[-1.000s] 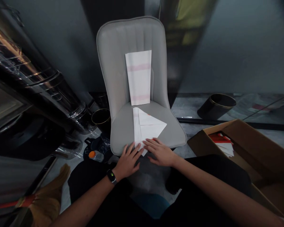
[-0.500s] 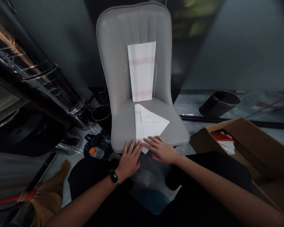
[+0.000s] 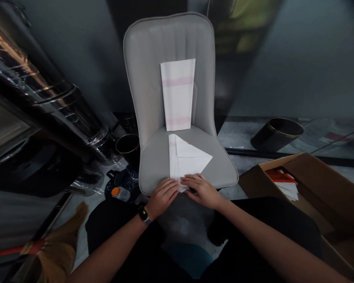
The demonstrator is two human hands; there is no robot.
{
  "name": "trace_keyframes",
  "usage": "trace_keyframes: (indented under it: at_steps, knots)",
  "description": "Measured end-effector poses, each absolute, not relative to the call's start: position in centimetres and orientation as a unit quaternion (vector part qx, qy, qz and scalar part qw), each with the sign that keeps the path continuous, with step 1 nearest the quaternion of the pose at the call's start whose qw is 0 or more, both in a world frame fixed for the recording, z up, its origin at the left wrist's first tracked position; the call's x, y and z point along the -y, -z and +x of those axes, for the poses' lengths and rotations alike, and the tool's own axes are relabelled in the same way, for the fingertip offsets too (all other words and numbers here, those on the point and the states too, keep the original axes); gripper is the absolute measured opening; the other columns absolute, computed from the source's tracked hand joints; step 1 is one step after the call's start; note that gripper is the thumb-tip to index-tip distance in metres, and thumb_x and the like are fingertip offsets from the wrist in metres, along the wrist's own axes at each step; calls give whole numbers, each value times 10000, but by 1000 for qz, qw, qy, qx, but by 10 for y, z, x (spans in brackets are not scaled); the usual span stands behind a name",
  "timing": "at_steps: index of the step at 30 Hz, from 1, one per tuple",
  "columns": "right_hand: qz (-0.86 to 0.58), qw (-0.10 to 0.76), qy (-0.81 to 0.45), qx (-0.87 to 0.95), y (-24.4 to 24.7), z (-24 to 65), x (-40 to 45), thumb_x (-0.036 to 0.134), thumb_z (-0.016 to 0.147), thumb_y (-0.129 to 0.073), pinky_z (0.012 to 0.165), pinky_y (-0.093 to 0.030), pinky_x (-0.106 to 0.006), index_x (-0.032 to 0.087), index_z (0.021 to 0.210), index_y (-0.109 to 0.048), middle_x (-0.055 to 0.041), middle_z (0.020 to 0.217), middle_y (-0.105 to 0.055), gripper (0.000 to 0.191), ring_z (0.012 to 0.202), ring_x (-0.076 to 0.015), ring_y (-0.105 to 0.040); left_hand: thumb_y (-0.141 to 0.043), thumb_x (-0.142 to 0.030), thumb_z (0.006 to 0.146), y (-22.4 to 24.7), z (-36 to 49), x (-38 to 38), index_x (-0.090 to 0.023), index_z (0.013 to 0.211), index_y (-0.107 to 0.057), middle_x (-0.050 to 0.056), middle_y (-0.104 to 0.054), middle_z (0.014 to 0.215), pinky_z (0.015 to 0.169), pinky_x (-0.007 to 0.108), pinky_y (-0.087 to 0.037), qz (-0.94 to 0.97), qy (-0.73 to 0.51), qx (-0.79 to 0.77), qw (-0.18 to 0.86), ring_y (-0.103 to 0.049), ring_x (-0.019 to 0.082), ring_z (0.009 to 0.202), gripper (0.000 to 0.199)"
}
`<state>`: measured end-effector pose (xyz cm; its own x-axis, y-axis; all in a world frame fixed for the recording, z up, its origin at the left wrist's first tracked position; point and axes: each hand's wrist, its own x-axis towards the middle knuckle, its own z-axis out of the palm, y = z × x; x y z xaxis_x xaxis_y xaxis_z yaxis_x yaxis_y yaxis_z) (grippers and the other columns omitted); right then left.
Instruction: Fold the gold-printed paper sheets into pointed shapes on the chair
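Note:
A partly folded white paper sheet [image 3: 191,162] lies on the seat of a grey chair [image 3: 153,169], a triangular flap pointing right and its narrow end at the seat's front edge. At that near end, my left hand [image 3: 163,198] has its bent fingers closed on the left side of the paper. My right hand [image 3: 202,190] grips the same end from the right, fingers on top and thumb lower down. The fingertips almost meet and partly cover the paper. Behind it, a flat white folded paper piece with pink bands [image 3: 178,96] leans against the backrest.
An open cardboard box [image 3: 297,161] holding red-and-white papers [image 3: 283,184] stands at the right. Dark bins [image 3: 277,133] sit on the floor. At left lie a bottle with an orange cap [image 3: 120,192], a dark bag [image 3: 126,177] and a broom [image 3: 59,243].
My left fingers, stretched flat before, have bent and drawn together on the paper's near end. My right fingers have curled in slightly too. The whole view has shifted a little.

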<state>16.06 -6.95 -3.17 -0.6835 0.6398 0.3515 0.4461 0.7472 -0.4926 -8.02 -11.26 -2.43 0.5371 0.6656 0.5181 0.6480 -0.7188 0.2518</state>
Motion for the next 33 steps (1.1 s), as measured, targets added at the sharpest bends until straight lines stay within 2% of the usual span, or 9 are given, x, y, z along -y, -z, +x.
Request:
trace_keyframes:
  at_steps: [4, 10, 17, 20, 22, 27, 33]
  knots:
    - [-326, 290, -208, 875, 36, 158, 65, 197, 970, -594, 1026, -490, -503, 226, 1403, -600, -127, 1268, -720, 434, 1219, -273, -637, -482, -149, 1056, 25, -82, 110, -180, 1266, -664, 70, -756, 1210, 1060, 403, -577, 862, -337, -376, 47, -702, 171, 1167, 279]
    - [-314, 318, -211, 869, 46, 154, 60, 173, 991, -588, 1020, -495, -506, 283, 1208, -737, -72, 1197, -770, 286, 1226, -271, -655, -490, -131, 1046, 24, -78, 109, -191, 1408, -579, 72, -721, 1298, 1109, 439, -548, 876, -317, -363, 28, -657, 187, 1253, 378]
    - [-292, 353, -198, 867, 47, 159, 63, 208, 1018, -553, 1018, -519, -499, 302, 1253, -723, -76, 1203, -768, 305, 1180, -245, -698, -429, -112, 1058, 18, -77, 112, -187, 1472, -515, 80, -691, 1348, 1128, 421, -534, 892, -286, -350, 26, -624, 181, 1298, 430]
    - [-284, 354, -200, 868, 47, 162, 63, 203, 1024, -536, 1022, -525, -493, 304, 1252, -726, -75, 1189, -774, 313, 1148, -235, -714, -477, -169, 1058, 18, -76, 113, -179, 1484, -504, 93, -674, 1373, 1133, 434, -529, 885, -292, -360, 35, -611, 200, 1315, 427]
    - [-286, 364, -208, 862, 46, 163, 62, 205, 1028, -532, 1009, -535, -489, 294, 1246, -730, -74, 1169, -780, 307, 1134, -238, -720, -512, -220, 1054, 18, -77, 111, -173, 1442, -555, 96, -686, 1355, 1119, 437, -539, 870, -312, -379, 47, -621, 213, 1304, 392]
    - [-312, 393, -265, 823, 34, 158, 57, 273, 1034, -546, 932, -581, -448, 294, 1193, -753, -52, 1074, -805, 262, 996, -233, -756, -494, -263, 1064, 13, -82, 92, -222, 1224, -731, 37, -778, 1162, 1029, 389, -595, 820, -345, -432, 147, -733, 197, 1116, 288]
    - [-349, 401, -373, 761, 19, 150, 40, 391, 1010, -584, 811, -638, -387, 275, 1093, -795, -57, 1021, -812, 255, 896, -236, -776, -570, -318, 1026, -8, -82, 68, -240, 1187, -762, 32, -776, 1158, 975, 392, -610, 786, -338, -468, 220, -750, 225, 1072, 262]
